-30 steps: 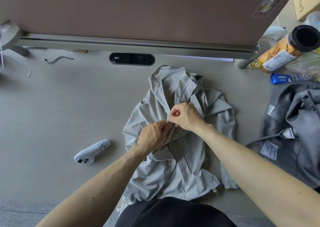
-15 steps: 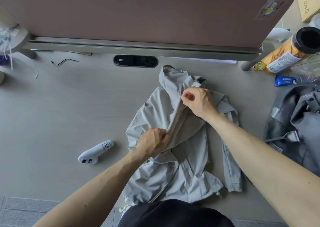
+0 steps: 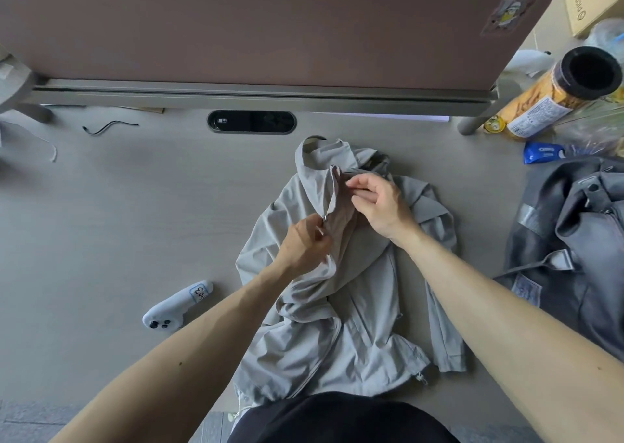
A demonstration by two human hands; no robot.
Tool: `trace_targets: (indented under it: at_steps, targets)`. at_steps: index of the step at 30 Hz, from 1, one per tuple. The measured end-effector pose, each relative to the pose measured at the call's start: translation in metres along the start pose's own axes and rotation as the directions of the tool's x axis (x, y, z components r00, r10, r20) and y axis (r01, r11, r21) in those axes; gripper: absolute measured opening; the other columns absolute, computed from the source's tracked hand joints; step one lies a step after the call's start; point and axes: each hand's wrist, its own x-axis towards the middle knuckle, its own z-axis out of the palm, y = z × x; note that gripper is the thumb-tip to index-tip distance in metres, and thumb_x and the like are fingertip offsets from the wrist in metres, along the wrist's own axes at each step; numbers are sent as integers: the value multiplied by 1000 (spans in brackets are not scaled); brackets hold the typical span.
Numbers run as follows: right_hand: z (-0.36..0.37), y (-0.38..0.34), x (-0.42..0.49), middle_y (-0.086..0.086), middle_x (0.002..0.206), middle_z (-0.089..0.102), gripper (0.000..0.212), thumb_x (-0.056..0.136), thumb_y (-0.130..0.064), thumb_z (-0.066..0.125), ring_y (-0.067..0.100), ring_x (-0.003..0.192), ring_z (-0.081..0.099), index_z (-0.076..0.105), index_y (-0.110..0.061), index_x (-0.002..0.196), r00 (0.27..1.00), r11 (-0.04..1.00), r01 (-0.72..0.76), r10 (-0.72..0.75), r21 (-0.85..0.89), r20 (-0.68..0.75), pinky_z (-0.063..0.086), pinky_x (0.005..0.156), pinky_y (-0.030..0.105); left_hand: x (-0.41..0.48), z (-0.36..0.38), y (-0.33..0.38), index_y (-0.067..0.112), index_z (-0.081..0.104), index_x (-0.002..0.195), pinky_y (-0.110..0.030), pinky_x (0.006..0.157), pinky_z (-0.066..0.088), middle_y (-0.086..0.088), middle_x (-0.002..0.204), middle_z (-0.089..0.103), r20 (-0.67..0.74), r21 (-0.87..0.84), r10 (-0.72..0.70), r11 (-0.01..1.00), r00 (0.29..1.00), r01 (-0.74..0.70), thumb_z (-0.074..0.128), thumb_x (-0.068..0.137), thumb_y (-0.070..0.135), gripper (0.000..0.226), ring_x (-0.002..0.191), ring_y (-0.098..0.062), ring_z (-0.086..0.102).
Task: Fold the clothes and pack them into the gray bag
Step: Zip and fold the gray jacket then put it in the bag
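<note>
Closest to me, at the bottom of the view, is my black top (image 3: 337, 419). Just beyond it the jacket (image 3: 364, 334) lies crumpled on the table (image 3: 118, 223). It is light gray, with its hem toward me and its collar (image 3: 320, 152) away from me. Both my bare forearms reach over it.

My left hand (image 3: 304, 243) is the nearer one. Its fingers are curled and they pinch the front edge of the jacket, right at the small slider of the zip (image 3: 325, 219). My right hand (image 3: 378, 206) is a little farther and just beside the left one. Its thumb and forefinger pinch the other front edge near the collar, and the other fingers are loosely bent and hold nothing. Between the two hands the front is open and the inner side of the cloth shows.

To the left of my left hand, and nearer to me, a white controller (image 3: 175, 307) lies on the table, apart from the jacket. To the right of my right hand, well apart from it, is the gray bag (image 3: 574, 240). It lies slumped, and I cannot tell if it is open.

Beyond the hands, past the collar, there is a black oval port (image 3: 251, 122) set in the table. A thin black wire (image 3: 108, 128) lies far to the left of it. Beyond the bag I see a blue packet (image 3: 543, 152) and then a yellow tube (image 3: 553, 94) with a black lid, lying tilted. Farthest is a brown panel (image 3: 253, 30) that stands across the back of the table. A cardboard box (image 3: 587, 0) shows at its right corner.
</note>
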Motion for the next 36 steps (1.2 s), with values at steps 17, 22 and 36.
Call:
trace_targets:
  at_steps: [17, 22, 36]
  targets:
    - [41, 9, 37, 5, 50, 48, 55, 91, -40, 60, 22, 52, 51, 45, -15, 45, 952, 787, -225, 302, -574, 41, 35, 52, 29, 18, 2, -9, 15, 61, 75, -27, 61, 48, 1, 73, 67, 84, 76, -74, 995, 994, 68, 65, 82, 25, 13, 69, -19, 62]
    - [34, 22, 33, -3, 47, 46, 41, 84, -23, 70, 13, 48, 45, 53, -10, 49, 945, 791, -296, 325, -535, -42, 32, 51, 28, 41, -4, -9, 17, 62, 84, -48, 70, 60, -7, 75, 72, -74, -142, -251, 960, 965, 239, 51, 74, 60, 45, 72, -31, 71]
    - [28, 23, 22, 6, 89, 71, 15, 84, -30, 69, 24, 84, 65, 61, -24, 73, 925, 780, -378, 343, -498, -166, 37, 65, 22, 62, 6, -12, 9, 72, 77, -42, 59, 62, -8, 63, 72, 36, -87, -376, 922, 926, 378, 64, 86, 39, 33, 59, -25, 72]
